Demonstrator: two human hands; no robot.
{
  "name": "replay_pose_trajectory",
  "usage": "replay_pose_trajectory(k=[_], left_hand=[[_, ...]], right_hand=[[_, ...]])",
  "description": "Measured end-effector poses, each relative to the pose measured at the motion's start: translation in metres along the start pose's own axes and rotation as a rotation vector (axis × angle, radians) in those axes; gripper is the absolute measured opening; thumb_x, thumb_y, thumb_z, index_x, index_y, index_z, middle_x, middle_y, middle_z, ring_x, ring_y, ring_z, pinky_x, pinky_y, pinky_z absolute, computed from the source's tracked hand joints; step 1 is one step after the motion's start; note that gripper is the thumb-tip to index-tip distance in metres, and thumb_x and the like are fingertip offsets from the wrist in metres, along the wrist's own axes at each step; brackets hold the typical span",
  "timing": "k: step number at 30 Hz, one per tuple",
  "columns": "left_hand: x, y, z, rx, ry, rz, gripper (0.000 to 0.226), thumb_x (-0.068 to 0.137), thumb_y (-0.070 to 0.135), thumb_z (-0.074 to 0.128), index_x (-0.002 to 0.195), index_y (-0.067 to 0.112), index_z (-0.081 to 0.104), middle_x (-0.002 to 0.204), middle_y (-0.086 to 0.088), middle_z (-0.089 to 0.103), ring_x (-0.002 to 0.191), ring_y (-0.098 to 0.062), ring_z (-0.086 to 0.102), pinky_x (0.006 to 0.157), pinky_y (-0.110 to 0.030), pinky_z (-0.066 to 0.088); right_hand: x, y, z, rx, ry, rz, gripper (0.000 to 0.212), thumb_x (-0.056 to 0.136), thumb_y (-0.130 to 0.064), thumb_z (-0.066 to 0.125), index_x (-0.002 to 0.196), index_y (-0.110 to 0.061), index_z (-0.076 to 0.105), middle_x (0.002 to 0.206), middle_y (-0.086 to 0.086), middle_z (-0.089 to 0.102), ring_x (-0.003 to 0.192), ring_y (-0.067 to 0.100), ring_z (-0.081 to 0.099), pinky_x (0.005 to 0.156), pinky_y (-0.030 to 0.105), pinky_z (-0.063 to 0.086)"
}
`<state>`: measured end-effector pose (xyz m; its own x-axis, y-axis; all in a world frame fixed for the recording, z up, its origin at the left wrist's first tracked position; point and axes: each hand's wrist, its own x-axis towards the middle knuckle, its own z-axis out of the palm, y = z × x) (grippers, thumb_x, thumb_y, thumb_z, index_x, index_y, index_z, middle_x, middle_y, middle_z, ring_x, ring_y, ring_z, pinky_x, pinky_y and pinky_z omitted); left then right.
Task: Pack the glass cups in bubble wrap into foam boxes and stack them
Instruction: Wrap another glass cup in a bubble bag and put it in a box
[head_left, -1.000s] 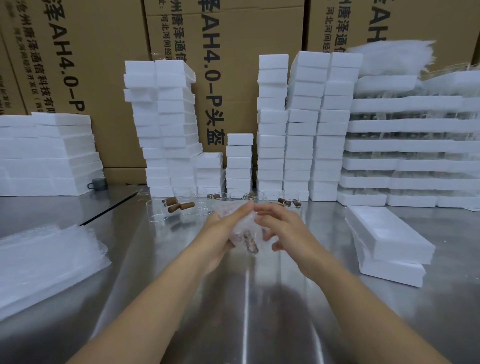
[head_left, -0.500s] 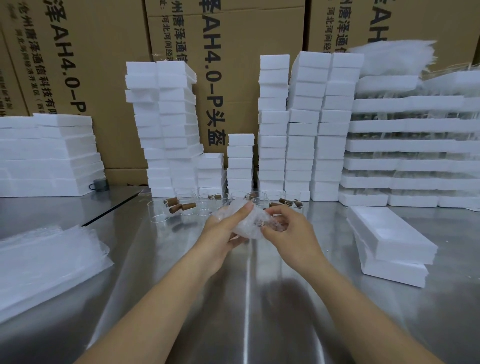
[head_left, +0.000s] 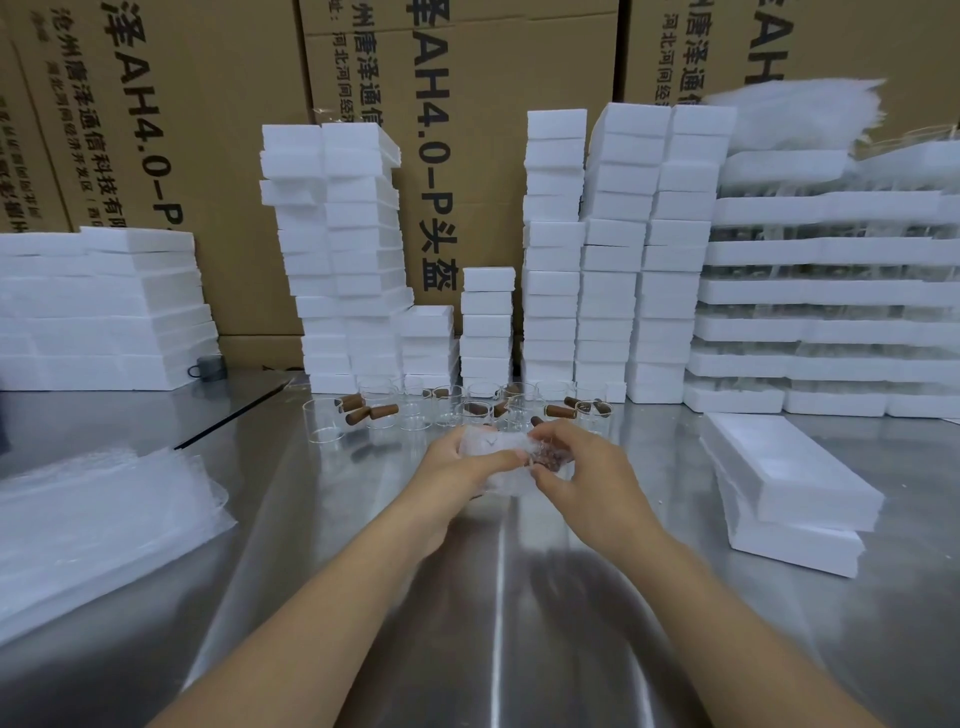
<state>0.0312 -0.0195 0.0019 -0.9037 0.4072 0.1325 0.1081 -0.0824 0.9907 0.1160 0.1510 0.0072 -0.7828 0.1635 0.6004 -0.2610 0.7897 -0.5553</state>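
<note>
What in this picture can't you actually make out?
Head view: whatever is inside the bubble wrap, covered by the wrap, the left hand and the right hand.
Head view: the layered foam trays, cut off by the right edge; contents blurred.
Head view: grey object beside the left foam stack, too small.

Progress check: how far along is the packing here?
Done, seemingly: stacked foam boxes line the back. In hand: the left hand and right hand grip one bubble-wrapped cup, not yet boxed. Left: a cluster of bare glass cups on the table, and loose foam boxes waiting at right.
</note>
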Motion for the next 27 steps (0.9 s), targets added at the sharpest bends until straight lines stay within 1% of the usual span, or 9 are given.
replay_pose_trajectory(k=[3,6,9,11,13,16,20,24,27], left_hand=[[0.001,-0.001,0.001,-0.084,-0.049,-0.008,0.064,0.068,0.027,0.099,0.121,0.013,0.067,0.106,-0.011,0.078,0.096,-0.026,0.074,0.087,-0.042,0.053],[0.002,-0.001,0.0,-0.078,-0.043,0.004,0.074,0.061,0.031,0.102,0.125,0.021,0.068,0.113,-0.008,0.08,0.1,-0.028,0.078,0.088,-0.044,0.059],[0.002,-0.002,-0.002,-0.013,-0.011,0.043,0.061,0.059,0.036,0.102,0.114,0.034,0.076,0.112,-0.003,0.081,0.102,-0.027,0.08,0.09,-0.047,0.062],[0.003,-0.002,-0.003,0.011,0.026,0.062,0.05,0.058,0.037,0.101,0.102,0.038,0.078,0.108,-0.002,0.082,0.099,-0.026,0.08,0.09,-0.049,0.063],[0.004,-0.002,-0.004,0.022,0.077,0.072,0.053,0.053,0.041,0.101,0.1,0.034,0.078,0.105,-0.002,0.082,0.095,-0.024,0.08,0.088,-0.048,0.063],[0.005,-0.001,-0.009,0.025,0.132,0.08,0.065,0.049,0.045,0.1,0.106,0.025,0.076,0.101,-0.002,0.082,0.088,-0.019,0.078,0.081,-0.04,0.062],[0.006,-0.003,-0.013,0.033,0.167,0.071,0.06,0.054,0.044,0.099,0.106,0.026,0.076,0.099,0.002,0.082,0.086,-0.013,0.079,0.076,-0.032,0.062],[0.007,-0.005,-0.015,0.048,0.181,0.068,0.061,0.051,0.049,0.099,0.104,0.028,0.076,0.1,0.003,0.082,0.093,-0.017,0.079,0.079,-0.034,0.062],[0.009,-0.004,-0.016,0.049,0.186,0.064,0.062,0.052,0.049,0.099,0.105,0.026,0.076,0.098,0.005,0.082,0.093,-0.016,0.079,0.082,-0.033,0.062]], right_hand=[[-0.001,-0.002,0.001,0.047,-0.009,-0.033,0.035,0.086,-0.019,0.074,0.112,-0.04,0.066,0.091,-0.029,0.068,0.093,-0.004,0.063,0.08,0.007,0.042],[-0.002,-0.004,0.0,0.097,-0.02,-0.035,0.04,0.087,-0.019,0.072,0.113,-0.047,0.061,0.097,-0.036,0.066,0.093,-0.006,0.064,0.078,0.004,0.042],[-0.001,-0.002,0.0,0.087,-0.069,-0.017,0.031,0.088,-0.024,0.073,0.113,-0.043,0.068,0.095,-0.033,0.068,0.092,-0.006,0.064,0.078,0.005,0.043],[-0.001,-0.002,-0.001,0.066,-0.108,0.005,0.034,0.087,-0.029,0.071,0.119,-0.039,0.069,0.099,-0.027,0.07,0.098,-0.005,0.063,0.085,0.009,0.043],[0.0,-0.003,-0.005,0.031,-0.089,0.025,0.039,0.087,-0.029,0.07,0.125,-0.035,0.068,0.117,-0.018,0.068,0.111,0.003,0.059,0.099,0.023,0.045],[0.005,0.001,-0.023,-0.17,0.131,0.063,0.038,0.088,-0.024,0.069,0.127,-0.026,0.069,0.129,-0.004,0.065,0.124,0.021,0.053,0.106,0.036,0.04],[0.006,0.015,-0.054,-0.523,0.319,0.269,0.043,0.088,-0.018,0.066,0.131,-0.021,0.064,0.139,0.005,0.057,0.133,0.029,0.043,0.108,0.046,0.031],[0.0,0.029,-0.072,-0.706,0.214,0.498,0.052,0.087,-0.015,0.059,0.139,-0.02,0.055,0.14,0.008,0.054,0.132,0.031,0.044,0.11,0.047,0.026],[-0.001,0.033,-0.08,-0.699,0.138,0.515,0.053,0.089,-0.012,0.056,0.14,-0.025,0.054,0.133,0.006,0.058,0.12,0.029,0.054,0.101,0.043,0.033]])
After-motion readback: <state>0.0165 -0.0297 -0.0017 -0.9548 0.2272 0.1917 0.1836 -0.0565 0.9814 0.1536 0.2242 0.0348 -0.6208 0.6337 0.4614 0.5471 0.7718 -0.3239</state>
